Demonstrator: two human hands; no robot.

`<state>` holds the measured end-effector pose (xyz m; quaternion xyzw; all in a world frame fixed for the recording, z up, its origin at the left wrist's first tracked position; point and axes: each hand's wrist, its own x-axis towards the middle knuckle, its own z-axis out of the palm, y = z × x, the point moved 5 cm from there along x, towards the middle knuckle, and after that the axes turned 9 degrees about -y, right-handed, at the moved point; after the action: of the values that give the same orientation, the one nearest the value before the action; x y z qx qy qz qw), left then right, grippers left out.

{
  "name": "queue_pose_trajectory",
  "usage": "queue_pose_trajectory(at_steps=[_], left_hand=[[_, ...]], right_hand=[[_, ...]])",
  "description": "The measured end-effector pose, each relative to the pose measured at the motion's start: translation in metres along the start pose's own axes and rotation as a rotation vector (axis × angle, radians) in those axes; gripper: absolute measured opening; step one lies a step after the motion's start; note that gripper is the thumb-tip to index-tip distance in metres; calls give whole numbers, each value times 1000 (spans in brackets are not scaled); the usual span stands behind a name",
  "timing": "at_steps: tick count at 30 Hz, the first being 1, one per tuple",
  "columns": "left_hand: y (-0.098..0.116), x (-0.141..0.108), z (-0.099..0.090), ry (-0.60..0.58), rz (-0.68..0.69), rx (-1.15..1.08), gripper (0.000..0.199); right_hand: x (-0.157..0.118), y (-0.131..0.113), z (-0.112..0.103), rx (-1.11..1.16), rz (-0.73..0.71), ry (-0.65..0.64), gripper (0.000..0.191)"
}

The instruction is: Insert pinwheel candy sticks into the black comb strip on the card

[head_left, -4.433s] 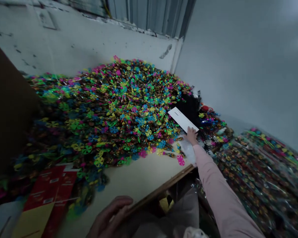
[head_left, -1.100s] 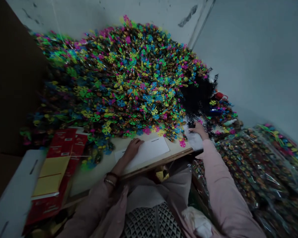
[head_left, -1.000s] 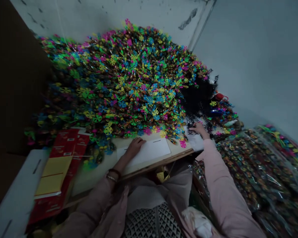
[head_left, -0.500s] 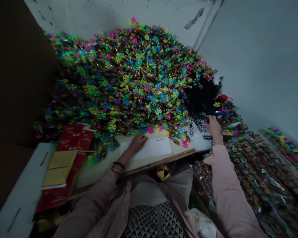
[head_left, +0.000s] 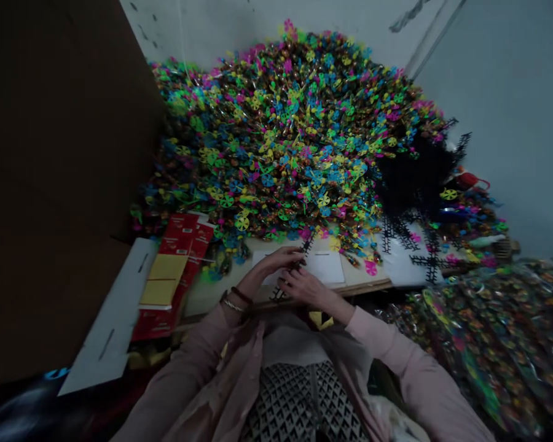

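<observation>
Over the white slotted card (head_left: 329, 267) at the table's front edge, my left hand (head_left: 281, 260) and my right hand (head_left: 301, 286) meet. Between them they grip a black toothed plastic strip (head_left: 307, 244), whose ends stick out above and below the fingers. The card lies flat, partly covered by the hands. Behind it rises a large heap of small colourful toys with wheel-shaped tops (head_left: 276, 147). A pile of similar black strips (head_left: 410, 178) sits at the heap's right side, some lying on white sheets.
Red and yellow printed cards (head_left: 166, 280) lie at the left, beside a long white slotted board (head_left: 115, 325). A tall dark brown panel (head_left: 59, 153) stands at the far left. Clear bags of packed toys (head_left: 511, 331) fill the lower right. A wall stands behind the heap.
My right hand has come from the black pile to my left hand, with a black strip now between them. My left hand has lifted off the card. The view has shifted left.
</observation>
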<state>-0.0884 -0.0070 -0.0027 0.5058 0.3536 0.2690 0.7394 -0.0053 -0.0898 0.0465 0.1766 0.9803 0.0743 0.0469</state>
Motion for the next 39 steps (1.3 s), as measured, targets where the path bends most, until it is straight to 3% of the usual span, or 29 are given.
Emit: queue_pose_trajectory(at_steps=[2, 4, 6, 7, 9, 11, 13, 15, 18, 21, 24, 26, 27, 29, 31, 34, 39], left_hand=[[-6, -9, -3, -29, -26, 54, 37], [-14, -17, -11, -48, -49, 82, 33], [-21, -23, -21, -96, -83, 139, 33], [-24, -25, -25, -127, -111, 189, 36], [-28, -26, -29, -188, -174, 333, 40], [-26, -24, -29, -228, -215, 511, 39], [-21, -20, -24, -210, -246, 716, 33], [-13, -14, -17, -102, -260, 908, 24], [-6, -10, -6, 81, -214, 1052, 18], [-10, -8, 4, 132, -162, 1070, 18], [-16, -10, 8, 175, -119, 1109, 18], [-16, -12, 10, 204, -81, 1152, 17], [-16, -13, 11, 216, -65, 1174, 16], [-16, -14, 14, 236, -45, 1209, 16], [-15, -14, 17, 244, -32, 1241, 18], [-15, -12, 22, 238, -7, 1290, 20], [-17, -10, 28, 242, 22, 1372, 22]], right_hand=[[7, -19, -1, 64, 8, 37, 33], [5, -22, -8, 155, 0, 133, 36], [-8, -5, -13, 272, 123, 299, 36], [-18, 11, -12, 341, 274, 387, 36], [-41, 49, 5, 522, 648, 501, 37], [-58, 74, 37, 814, 880, 481, 39], [-62, 83, 68, 1093, 924, 385, 40], [-63, 82, 87, 1213, 932, 331, 40], [-69, 80, 88, 1174, 974, 333, 39], [-86, 98, 67, 886, 1078, 301, 34], [-114, 131, 58, 509, 1277, 1, 26], [-132, 150, 66, 444, 1352, -218, 26], [-139, 156, 70, 453, 1356, -271, 26], [-147, 162, 75, 500, 1342, -249, 29], [-146, 156, 73, 547, 1327, -138, 33], [-129, 130, 58, 558, 1242, 21, 38], [-91, 73, 49, 351, 1150, 17, 48]])
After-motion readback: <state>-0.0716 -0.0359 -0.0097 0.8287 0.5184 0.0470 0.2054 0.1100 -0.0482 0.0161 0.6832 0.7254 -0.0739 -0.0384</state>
